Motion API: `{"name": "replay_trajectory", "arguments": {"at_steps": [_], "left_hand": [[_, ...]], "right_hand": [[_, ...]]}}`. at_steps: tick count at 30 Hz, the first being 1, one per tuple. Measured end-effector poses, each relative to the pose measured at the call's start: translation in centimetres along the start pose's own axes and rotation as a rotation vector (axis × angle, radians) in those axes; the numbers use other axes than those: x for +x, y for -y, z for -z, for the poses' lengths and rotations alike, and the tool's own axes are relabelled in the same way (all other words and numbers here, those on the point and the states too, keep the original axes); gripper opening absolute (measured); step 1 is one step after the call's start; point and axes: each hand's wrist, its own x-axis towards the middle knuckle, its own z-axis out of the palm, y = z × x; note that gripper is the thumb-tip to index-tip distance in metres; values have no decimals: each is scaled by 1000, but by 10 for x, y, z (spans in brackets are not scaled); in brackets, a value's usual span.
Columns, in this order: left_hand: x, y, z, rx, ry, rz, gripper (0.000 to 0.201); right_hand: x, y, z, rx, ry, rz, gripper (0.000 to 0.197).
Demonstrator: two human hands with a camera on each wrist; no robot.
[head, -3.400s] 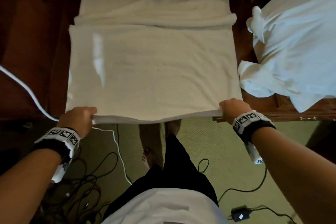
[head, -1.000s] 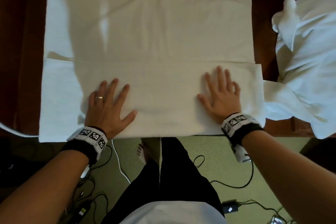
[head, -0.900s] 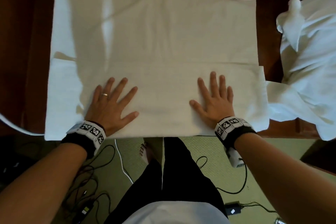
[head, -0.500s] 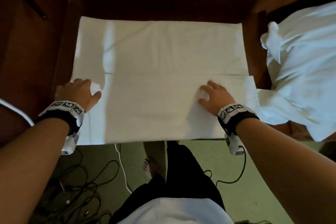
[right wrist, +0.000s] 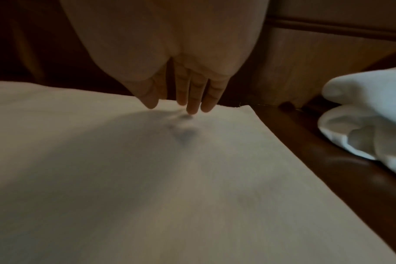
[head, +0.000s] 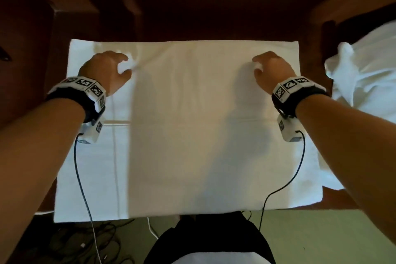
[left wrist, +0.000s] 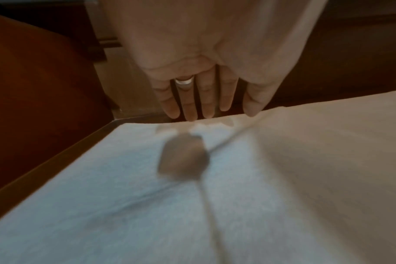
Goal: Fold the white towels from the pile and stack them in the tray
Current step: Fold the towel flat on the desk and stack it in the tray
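Note:
A white towel (head: 192,135), folded into a wide rectangle, lies flat on the dark wooden table (head: 192,28). My left hand (head: 120,66) is near its far left corner and pinches a small pucker of cloth between thumb and fingers. My right hand (head: 260,68) pinches the cloth the same way near the far right corner. In the left wrist view the left hand (left wrist: 215,114) has its fingertips on the towel (left wrist: 147,196) at its far edge. The right wrist view shows the right hand (right wrist: 176,107) on a wrinkle of the towel (right wrist: 147,178). No tray is in view.
The pile of loose white towels (head: 364,75) lies to the right, beside the spread towel, and also shows as the pile (right wrist: 362,116). Wrist-camera cables trail over the towel. Green carpet with cables (head: 321,238) lies below the table's near edge.
Both hands left the towel's near half, where they pressed flat, and reached to its far edge. They now pinch the cloth near the far corners.

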Motion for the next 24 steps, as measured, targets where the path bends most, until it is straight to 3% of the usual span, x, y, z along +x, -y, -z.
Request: {"name": "replay_trajectory", "arguments": {"at_steps": [4, 7, 12, 15, 19, 24], "left_hand": [[41, 4, -13, 182, 50, -9, 62], [53, 5, -18, 267, 12, -26, 65], [51, 1, -16, 379, -193, -194, 23], [44, -5, 2, 239, -204, -167, 22], [27, -8, 37, 18, -188, -60, 34], [-30, 0, 59, 45, -242, -206, 49]], "right_hand": [[39, -18, 0, -124, 5, 5, 59], [45, -28, -7, -158, -49, 20, 57], [45, -31, -7, -207, -156, 21, 36], [44, -31, 11, -182, -190, 31, 31], [30, -25, 43, -104, -259, 54, 22], [-33, -19, 61, -60, -333, 56, 12]]}}
